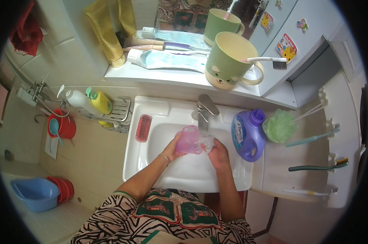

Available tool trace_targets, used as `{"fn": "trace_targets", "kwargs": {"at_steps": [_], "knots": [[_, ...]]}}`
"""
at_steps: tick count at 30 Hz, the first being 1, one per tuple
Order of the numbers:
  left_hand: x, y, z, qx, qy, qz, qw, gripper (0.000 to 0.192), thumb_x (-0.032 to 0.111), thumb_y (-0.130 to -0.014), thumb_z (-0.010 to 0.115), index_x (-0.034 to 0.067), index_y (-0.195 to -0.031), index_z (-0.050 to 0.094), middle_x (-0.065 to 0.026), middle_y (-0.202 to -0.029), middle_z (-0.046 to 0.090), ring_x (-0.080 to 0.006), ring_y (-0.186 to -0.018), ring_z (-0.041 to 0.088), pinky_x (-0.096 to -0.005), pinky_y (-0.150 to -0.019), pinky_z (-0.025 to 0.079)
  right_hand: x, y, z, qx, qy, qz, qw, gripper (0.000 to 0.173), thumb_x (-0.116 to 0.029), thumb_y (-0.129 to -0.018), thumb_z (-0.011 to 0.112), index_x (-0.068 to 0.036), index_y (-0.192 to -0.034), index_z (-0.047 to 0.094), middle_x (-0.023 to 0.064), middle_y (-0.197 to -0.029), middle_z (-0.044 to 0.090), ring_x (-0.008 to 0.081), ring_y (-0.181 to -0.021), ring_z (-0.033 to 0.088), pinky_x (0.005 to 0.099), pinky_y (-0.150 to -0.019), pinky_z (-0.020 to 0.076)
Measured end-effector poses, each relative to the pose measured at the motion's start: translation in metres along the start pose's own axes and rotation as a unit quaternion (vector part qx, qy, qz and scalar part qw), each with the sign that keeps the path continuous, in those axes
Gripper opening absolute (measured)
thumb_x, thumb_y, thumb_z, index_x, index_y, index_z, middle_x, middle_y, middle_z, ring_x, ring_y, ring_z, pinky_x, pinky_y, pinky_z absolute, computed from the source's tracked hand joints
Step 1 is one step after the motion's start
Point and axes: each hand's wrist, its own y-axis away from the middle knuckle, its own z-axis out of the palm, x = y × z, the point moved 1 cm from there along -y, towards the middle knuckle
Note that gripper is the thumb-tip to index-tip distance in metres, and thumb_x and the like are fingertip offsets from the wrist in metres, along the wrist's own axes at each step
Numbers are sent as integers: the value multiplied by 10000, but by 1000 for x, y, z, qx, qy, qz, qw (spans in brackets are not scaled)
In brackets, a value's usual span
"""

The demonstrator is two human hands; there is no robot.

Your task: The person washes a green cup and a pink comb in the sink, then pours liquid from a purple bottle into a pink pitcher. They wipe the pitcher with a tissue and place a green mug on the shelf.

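Note:
Over the basin of a white ceramic sink [171, 180], my left hand [172, 150] grips a translucent pink plastic cup with a handle [187, 143]. The cup lies tipped on its side, its mouth toward the right. My right hand [218, 155] holds a crumpled whitish cloth or sponge [207, 144] at the cup's mouth; which of the two it is I cannot tell. Just above the cup is the spout of a metal single-lever faucet [204, 111]. I cannot make out any water running from it.
A purple detergent bottle [248, 135] stands at the sink's right, beside a green mesh bath puff [280, 126]. A red brush [143, 128] lies on the left rim. Above, the shelf [171, 77] carries a green mug [229, 61] and a toothpaste tube [168, 60]. Several brushes hang at right.

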Motion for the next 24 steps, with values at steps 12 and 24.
{"fn": "trace_targets", "kwargs": {"at_steps": [12,24], "knots": [[8,0,-5,-27,-71,-12,997,657,569,-852,585,157,-1343,444,-78,-1270,546,-201,-1142,557,-396,-893,512,7,10,30,-186,487,164,837,198,-81,-915,499,-19,-1050,629,47,-1015,644,201,-996,593,333,-894,462],[16,9,6,15,-153,-97,983,723,677,-810,549,169,-1318,472,-74,-1262,559,-206,-1103,575,-382,-867,522,26,-30,38,-263,703,-197,631,267,-124,-804,631,-70,-1066,633,139,-1083,632,302,-1046,588,381,-870,482]]}}
